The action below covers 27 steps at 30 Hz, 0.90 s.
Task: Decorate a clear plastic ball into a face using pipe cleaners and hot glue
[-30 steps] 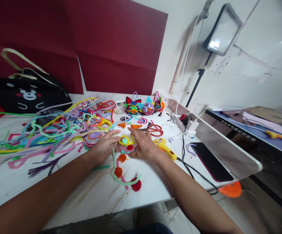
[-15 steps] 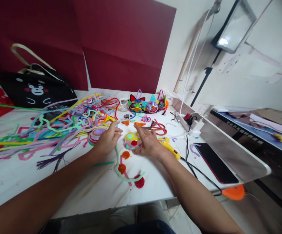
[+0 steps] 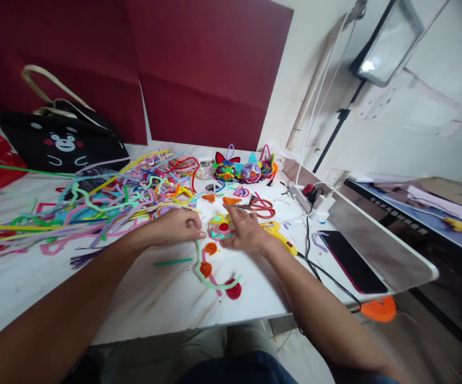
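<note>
Yellow-topped, the fuzzy face point(image 3: 223, 228) lies on the white surface point(image 3: 146, 304), and now the left hand point(image 3: 180, 226) comes away from it, fingers curled just to its left, any hold hidden, while the right hand point(image 3: 245, 230), fingers loosely spread at its right edge, seems alone to steady it.

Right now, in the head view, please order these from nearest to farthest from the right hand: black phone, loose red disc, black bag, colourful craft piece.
1. Colourful craft piece: just left of the right hand.
2. Loose red disc: below it, nearer the person's body.
3. Black phone: off to the right.
4. Black bag: far back left.
</note>
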{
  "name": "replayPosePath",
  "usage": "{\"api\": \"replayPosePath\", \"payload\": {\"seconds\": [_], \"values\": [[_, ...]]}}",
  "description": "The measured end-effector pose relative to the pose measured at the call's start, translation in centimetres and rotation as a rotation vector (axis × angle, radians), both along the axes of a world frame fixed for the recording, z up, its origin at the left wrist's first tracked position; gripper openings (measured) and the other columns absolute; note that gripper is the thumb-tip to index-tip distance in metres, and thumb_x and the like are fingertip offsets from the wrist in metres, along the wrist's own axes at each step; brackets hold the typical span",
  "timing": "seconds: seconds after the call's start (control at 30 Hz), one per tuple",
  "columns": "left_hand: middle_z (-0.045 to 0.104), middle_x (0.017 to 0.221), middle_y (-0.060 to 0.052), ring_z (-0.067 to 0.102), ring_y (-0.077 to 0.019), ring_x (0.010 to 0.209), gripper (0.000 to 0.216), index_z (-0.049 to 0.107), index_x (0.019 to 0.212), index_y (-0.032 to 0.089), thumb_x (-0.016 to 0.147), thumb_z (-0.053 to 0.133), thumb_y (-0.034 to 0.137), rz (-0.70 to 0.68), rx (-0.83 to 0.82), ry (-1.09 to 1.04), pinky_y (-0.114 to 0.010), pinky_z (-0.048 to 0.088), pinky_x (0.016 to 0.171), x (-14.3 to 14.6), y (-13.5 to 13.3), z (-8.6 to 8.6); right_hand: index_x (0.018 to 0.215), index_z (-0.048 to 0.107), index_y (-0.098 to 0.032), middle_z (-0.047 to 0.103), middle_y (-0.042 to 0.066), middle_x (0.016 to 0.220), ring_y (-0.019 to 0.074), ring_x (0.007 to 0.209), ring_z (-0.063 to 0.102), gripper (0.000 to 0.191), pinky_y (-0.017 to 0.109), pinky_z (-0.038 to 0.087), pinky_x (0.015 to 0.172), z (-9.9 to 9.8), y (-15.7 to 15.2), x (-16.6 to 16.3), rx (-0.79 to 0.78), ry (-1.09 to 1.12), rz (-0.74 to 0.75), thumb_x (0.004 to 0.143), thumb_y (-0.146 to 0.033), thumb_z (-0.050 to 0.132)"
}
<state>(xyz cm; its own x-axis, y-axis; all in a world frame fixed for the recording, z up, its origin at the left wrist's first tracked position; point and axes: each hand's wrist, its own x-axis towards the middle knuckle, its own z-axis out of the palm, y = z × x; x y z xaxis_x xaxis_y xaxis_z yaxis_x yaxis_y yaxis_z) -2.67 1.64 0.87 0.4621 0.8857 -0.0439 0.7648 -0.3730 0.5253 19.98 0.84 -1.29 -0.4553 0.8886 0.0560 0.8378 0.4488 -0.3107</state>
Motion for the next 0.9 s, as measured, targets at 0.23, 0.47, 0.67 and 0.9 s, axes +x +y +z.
{"api": "replayPosePath", "payload": {"seconds": [0.23,0.47,0.67,0.9], "values": [[0.054,0.058,0.004,0.050,-0.0135,0.056,0.023,0.065,0.074,0.018,0.064,0.068,0.038,-0.071,-0.154,-0.046,-0.021,0.032,0.049,-0.5,0.4,-0.6,0.152,0.015,-0.017,0.037,0.020,0.149,0.0349,0.140,0.029,0.104,0.056,0.021,0.110,0.5,-0.3,0.3,-0.017,0.053,-0.016,0.069,-0.044,0.073],[0.052,0.055,0.003,0.046,-0.0122,0.054,0.017,0.067,0.065,0.018,0.066,0.066,0.035,-0.102,-0.204,-0.138,-0.020,0.030,0.048,-0.6,0.2,-0.8,0.149,0.023,-0.017,0.048,0.018,0.140,0.0335,0.132,0.040,0.095,0.054,0.028,0.106,1.6,-1.6,1.9,0.092,0.197,-0.003,0.071,-0.037,0.073],[0.051,0.054,0.004,0.043,-0.0110,0.051,0.017,0.072,0.071,0.019,0.065,0.067,0.034,-0.097,-0.230,-0.172,-0.020,0.025,0.045,-0.2,0.0,-1.0,0.145,0.032,-0.020,0.048,0.016,0.140,0.0306,0.130,0.042,0.082,0.052,0.034,0.104,2.0,-2.8,2.9,0.124,0.279,0.037,0.075,-0.034,0.071],[0.049,0.053,0.004,0.041,-0.0095,0.051,0.019,0.069,0.069,0.016,0.069,0.067,0.035,-0.103,-0.289,-0.213,-0.020,0.025,0.047,0.1,-0.3,0.0,0.135,0.048,-0.018,0.058,0.014,0.131,0.0266,0.121,0.053,0.062,0.044,0.041,0.100,1.7,-4.1,2.8,0.173,0.386,0.056,0.077,-0.025,0.068]]}}
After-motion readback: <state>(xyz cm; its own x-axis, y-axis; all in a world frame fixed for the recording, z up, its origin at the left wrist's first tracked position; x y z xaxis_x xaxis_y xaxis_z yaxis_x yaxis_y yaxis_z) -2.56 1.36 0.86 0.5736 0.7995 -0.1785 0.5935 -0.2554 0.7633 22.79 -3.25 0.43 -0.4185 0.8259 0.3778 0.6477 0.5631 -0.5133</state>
